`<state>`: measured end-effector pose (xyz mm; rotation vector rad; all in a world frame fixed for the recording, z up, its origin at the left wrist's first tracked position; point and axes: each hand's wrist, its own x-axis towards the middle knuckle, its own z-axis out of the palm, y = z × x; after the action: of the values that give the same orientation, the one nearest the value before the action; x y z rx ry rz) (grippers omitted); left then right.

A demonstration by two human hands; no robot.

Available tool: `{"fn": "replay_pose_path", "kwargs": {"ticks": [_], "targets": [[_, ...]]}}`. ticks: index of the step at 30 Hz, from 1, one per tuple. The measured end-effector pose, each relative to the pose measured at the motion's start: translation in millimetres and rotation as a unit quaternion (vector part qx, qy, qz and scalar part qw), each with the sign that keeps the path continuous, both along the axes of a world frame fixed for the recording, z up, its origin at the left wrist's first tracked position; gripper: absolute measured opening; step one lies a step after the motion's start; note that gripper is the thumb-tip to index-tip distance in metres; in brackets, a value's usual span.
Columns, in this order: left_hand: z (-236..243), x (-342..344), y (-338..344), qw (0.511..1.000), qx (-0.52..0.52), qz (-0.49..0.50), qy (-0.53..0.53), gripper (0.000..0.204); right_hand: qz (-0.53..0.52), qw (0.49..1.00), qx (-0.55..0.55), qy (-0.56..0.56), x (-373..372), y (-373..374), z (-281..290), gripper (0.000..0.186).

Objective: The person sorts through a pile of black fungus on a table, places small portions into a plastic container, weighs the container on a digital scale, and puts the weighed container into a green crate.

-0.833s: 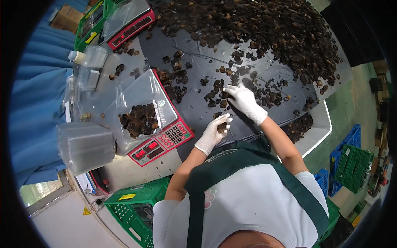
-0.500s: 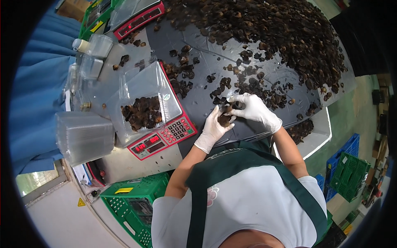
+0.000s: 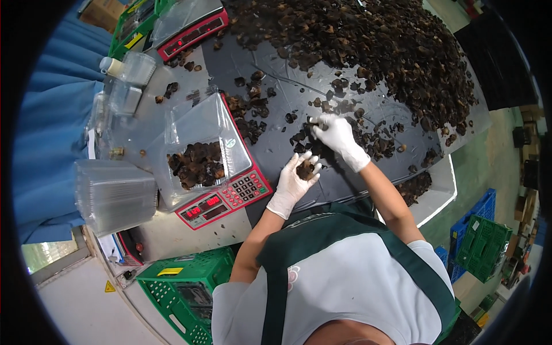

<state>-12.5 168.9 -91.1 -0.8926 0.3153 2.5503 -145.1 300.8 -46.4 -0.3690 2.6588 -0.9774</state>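
Your left hand (image 3: pixel 295 179) is cupped palm-up, fingers spread loosely apart, a small clump of dark pieces (image 3: pixel 305 169) resting in the palm, just right of the scale (image 3: pixel 224 198). Your right hand (image 3: pixel 336 135) sits further out on the dark table (image 3: pixel 276 69), fingers curled down and pinching at loose pieces; exact grip unclear. Clear tray (image 3: pixel 198 149) on scale is part-filled. Big pile (image 3: pixel 368 40) beyond.

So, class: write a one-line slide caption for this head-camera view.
Gloved left hand cups dark dried pieces while right hand picks from the pile, beside a red scale.
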Motion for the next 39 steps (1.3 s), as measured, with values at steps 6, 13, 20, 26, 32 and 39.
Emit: {"fn": "replay_pose_path", "kwargs": {"ticks": [6,13,20,26,32,39], "targets": [[-5,-6,0,0.997,0.055,0.049,0.035,0.032,0.182,0.982,-0.052,0.021,30,15,31,0.03],[-11,4,-6,0.998,0.04,0.027,0.028,0.012,-0.028,0.96,0.098,0.259,-74,21,-33,0.023],[9,-1,-24,0.98,-0.197,0.011,0.035,0.016,-0.024,0.975,0.14,0.168,-142,51,-57,0.021],[14,-3,-23,0.982,-0.185,0.021,0.013,0.018,-0.165,0.962,-0.202,-0.08,-89,56,-4,0.024],[20,-13,1,1.0,-0.012,0.019,0.003,0.035,0.161,0.965,-0.18,-0.098,1,32,39,0.033],[-1,-1,-13,0.998,0.055,-0.002,-0.039,0.013,0.07,0.996,-0.039,0.048,-35,1,19,0.029]]}}
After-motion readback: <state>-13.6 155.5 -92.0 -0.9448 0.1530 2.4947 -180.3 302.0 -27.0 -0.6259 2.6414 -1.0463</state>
